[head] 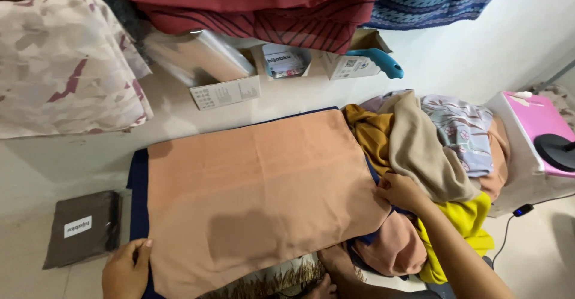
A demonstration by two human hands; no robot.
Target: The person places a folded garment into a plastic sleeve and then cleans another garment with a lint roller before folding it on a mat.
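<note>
Peach cloth [251, 185] spread flat over a navy pad [138, 197] on the floor, mostly smooth, with a darker damp-looking patch toward the near edge. Left hand [126, 269] resting at the cloth's near left corner, fingers laid flat and pressing the edge rather than pinching; no closed grip visible. Right hand [400, 191] at the right edge, fingers curled onto the fabric where it meets the pile of clothes [431, 155], apparently gripping a fold, though fingertips partly hidden.

Judged thin, light and limp: no stiffness, likely to sag, wrinkle and slide over the pad if pulled from one side only. Best taken by corners or along the hem, both sides at once, to keep it square. Not fragile, but easily dragged askew or tangled with the mustard, beige and yellow pieces just beside it.

Dark flat packet [84, 227] left of the pad, apart from it. White boxes [227, 89] and a blue handle [377, 59] along the wall beyond.
</note>
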